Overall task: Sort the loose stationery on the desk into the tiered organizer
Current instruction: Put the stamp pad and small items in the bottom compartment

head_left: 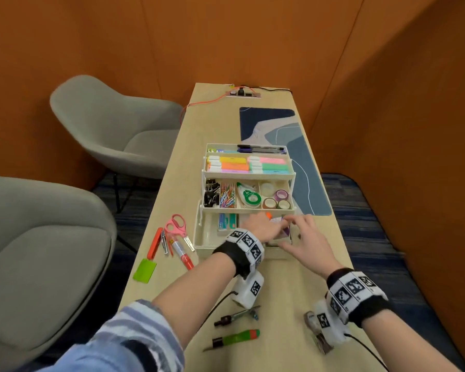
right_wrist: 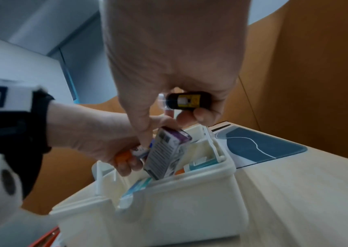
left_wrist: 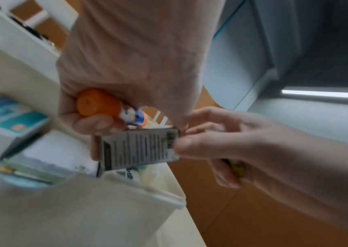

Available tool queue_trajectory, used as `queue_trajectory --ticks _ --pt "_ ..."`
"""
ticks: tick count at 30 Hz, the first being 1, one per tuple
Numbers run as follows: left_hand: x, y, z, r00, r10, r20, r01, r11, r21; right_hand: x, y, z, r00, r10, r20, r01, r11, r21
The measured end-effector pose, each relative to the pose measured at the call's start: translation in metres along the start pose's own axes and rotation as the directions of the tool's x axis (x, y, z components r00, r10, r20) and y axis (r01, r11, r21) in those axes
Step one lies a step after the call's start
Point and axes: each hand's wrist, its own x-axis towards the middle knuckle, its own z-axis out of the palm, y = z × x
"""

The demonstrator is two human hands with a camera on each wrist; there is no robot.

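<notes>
Fingers of the left hand (left_wrist: 114, 80) curl round one glue stick (left_wrist: 105, 107); the right hand (right_wrist: 175, 66) pinches one box (right_wrist: 164, 157).

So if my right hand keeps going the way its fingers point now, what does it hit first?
Most likely the small printed box, held tilted over the organizer's bottom tray. The right hand points forward and left at it, its index finger already at the box in the wrist view. Your left hand lies just beyond.
</notes>
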Motion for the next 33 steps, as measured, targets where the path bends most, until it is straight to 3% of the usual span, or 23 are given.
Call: queue_trajectory --ticks 4,9,15,20,28,33 --pt "0.015 -0.002 0.014 0.992 -0.021 0.121 0.018 1.000 0.022 0.027 0.012 0.010 0.994 0.072 0.087 -0.063 0.993 -0.099" --pt "0.026 -0.016 0.010 0.973 -0.060 0.224 0.088 0.989 -0.117 0.051 0.019 0.005 0.964 0.111 0.241 -0.072 0.984 -0.163" --pt "0.033 -0.032 0.020 0.954 -0.076 0.289 0.124 0.980 -0.153 0.067 0.014 0.008 0.859 0.203 0.470 0.041 0.888 -0.458" --pt "0.045 -0.041 0.028 0.932 -0.145 0.333 0.226 0.949 -0.219 0.068 0.011 0.012 0.849 0.230 0.475 0.094 0.820 -0.564" --pt "0.051 -0.046 0.030 0.924 -0.215 0.317 0.305 0.914 -0.269 0.083 0.011 0.006 0.858 0.211 0.468 0.050 0.872 -0.486" --pt "0.053 -0.047 0.029 0.926 -0.213 0.311 0.292 0.928 -0.233 0.086 0.003 0.011 0.829 0.264 0.493 0.022 0.866 -0.499"
